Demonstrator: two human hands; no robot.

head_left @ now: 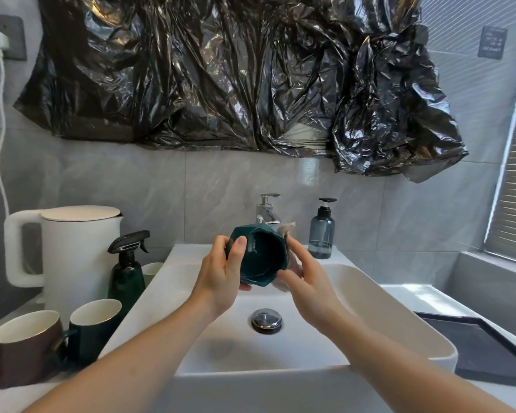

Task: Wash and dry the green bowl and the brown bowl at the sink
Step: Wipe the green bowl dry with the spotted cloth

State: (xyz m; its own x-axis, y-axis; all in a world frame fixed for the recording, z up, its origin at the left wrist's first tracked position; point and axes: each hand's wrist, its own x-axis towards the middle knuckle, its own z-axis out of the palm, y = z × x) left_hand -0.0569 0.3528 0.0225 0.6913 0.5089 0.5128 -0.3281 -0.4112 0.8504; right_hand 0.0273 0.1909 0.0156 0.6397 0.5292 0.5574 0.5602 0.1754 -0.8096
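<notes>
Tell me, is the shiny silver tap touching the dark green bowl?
Cannot tell. In the head view the dark green angular bowl, gripped by the left hand, overlaps the silver tap; no gap shows.

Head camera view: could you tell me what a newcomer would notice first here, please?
The crumpled black plastic sheet covering the wall above the sink dominates. Below it, over the basin, the left hand grips the green bowl, tilted toward the camera, while the right hand presses a cloth against its outside. A white kettle stands at left.
</notes>
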